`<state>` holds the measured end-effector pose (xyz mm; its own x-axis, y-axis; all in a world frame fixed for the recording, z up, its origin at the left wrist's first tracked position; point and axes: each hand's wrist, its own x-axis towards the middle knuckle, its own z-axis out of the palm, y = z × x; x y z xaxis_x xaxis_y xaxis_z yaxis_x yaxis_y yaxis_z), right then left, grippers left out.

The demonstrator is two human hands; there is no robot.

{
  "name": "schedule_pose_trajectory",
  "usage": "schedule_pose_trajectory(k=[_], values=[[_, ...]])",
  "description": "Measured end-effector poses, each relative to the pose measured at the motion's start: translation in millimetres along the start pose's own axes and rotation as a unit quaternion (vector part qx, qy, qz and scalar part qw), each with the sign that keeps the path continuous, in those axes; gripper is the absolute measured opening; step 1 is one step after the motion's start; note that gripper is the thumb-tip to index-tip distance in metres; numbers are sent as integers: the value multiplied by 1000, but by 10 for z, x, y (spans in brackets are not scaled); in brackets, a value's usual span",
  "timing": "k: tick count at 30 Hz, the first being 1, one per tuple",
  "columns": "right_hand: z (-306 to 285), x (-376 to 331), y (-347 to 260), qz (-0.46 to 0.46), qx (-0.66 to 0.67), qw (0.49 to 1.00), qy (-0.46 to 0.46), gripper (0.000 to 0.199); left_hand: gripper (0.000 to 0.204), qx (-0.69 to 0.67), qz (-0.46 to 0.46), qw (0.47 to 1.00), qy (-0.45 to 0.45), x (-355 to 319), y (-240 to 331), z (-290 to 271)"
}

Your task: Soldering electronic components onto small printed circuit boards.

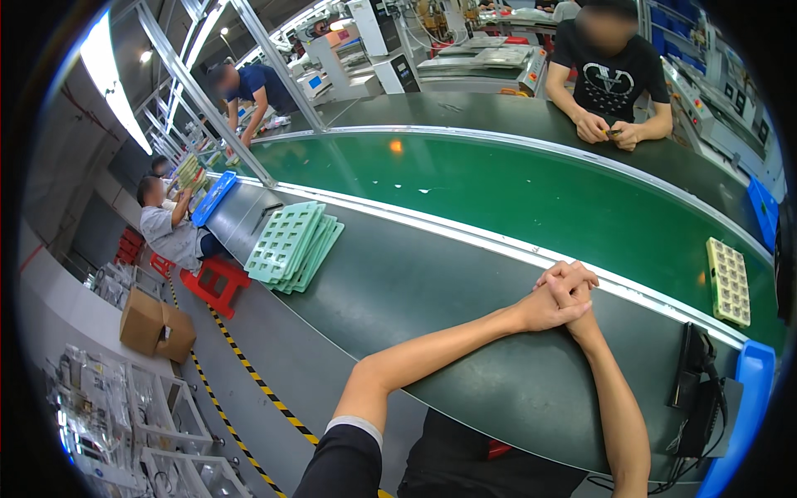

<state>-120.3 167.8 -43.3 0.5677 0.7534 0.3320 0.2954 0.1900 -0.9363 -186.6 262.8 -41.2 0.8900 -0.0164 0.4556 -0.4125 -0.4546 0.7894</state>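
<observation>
My left hand (544,310) and my right hand (582,292) are clasped together, their fingers folded over one another. Both rest at the far edge of the dark green worktable (432,307), beside the pale metal rail of the conveyor. No object shows in either hand, though the space between the palms is hidden. To the left on the same table lies a fanned stack of mint-green trays (286,243) with rows of square openings. A black device with cables (696,365) stands right of my right forearm.
Beyond the rail runs a green conveyor belt (465,187), carrying a yellowish compartment tray (729,282) at the right. A blue bin (751,394) stands at the table's right end. Across the belt a person in a black shirt (610,75) handles a small item. A red stool (217,284) is at left.
</observation>
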Motion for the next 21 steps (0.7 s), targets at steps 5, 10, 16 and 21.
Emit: schedule_pose_trajectory(k=[5,10,16,21], values=[[4,-3,-26,3,5,1000,8,25,38,3,4,1000,0,-1,8,0],[17,-11,-36,24,33,999,12,24,37,1,4,1000,5,0,-5,18],[11,-2,41,6,5,1000,-1,34,41,5,-3,1000,16,5,16,32],[2,4,68,1,-1,1000,-3,34,42,9,-10,1000,20,12,22,36]])
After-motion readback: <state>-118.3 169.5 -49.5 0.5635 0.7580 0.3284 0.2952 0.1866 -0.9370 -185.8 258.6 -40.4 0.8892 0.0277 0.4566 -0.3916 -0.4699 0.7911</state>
